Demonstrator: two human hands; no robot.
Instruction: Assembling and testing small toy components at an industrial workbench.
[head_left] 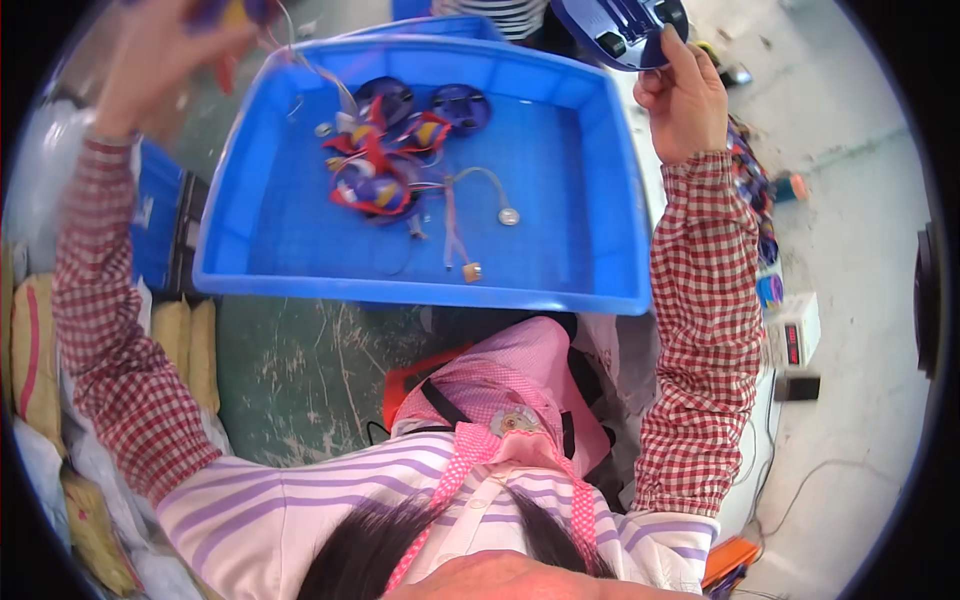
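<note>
Raised at the upper left, my left hand [165, 65] is smeared by motion but closed around a blue, red and yellow part [238, 14]. Thin wires trail from that part toward the blue bin [420, 290]. My right hand [690, 105], up past the bin's right side, pinches the edge of a dark blue round plastic shell [625, 30] with its hollow side showing. Inside the bin lie dark round shells [460, 108], a heap of red, yellow and blue parts [375, 185], and wires ending in a small silver disc [509, 216] and a tan connector [472, 271].
Along the white table [850, 230] at the right are a pile of coloured parts [752, 185], a roll of orange-ended tape [790, 187], a small white box [795, 330] and a cable. Tan sacks [38, 340] stand at the left. Beyond the bin is a person in striped clothing [495, 15].
</note>
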